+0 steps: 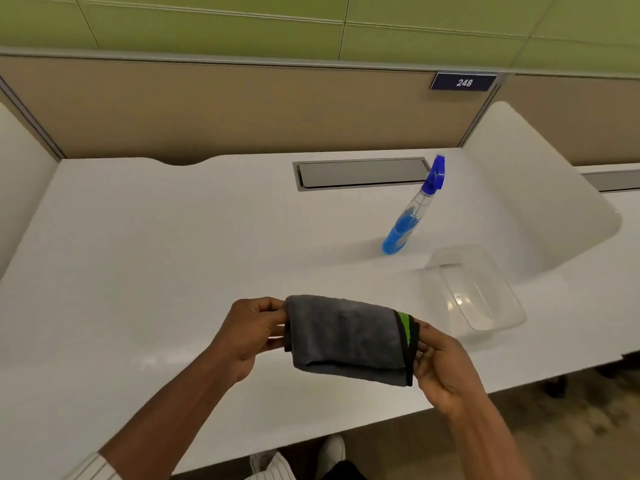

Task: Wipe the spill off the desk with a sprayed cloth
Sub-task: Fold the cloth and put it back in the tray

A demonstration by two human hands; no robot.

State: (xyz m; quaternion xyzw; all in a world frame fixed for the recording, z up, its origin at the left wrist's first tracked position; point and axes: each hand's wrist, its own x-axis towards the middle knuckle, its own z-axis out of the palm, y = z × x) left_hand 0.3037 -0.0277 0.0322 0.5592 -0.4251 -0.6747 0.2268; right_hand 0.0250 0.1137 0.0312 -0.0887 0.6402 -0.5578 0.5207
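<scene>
A folded grey cloth (346, 337) with a black edge and a green tag is held above the white desk (156, 254). My left hand (249, 330) pinches its left end and my right hand (440, 365) grips its right, tagged end. A clear spray bottle (410, 216) with blue liquid and a blue trigger head stands upright at the back right, well beyond both hands. A faint wet smear (156, 358) shows on the desk to the left of my left hand.
A clear plastic container (481, 303) sits on the desk just right of the cloth. A grey cable hatch (360, 173) lies at the back. White side dividers (540, 202) and a tan back panel bound the desk. The front edge runs below my hands.
</scene>
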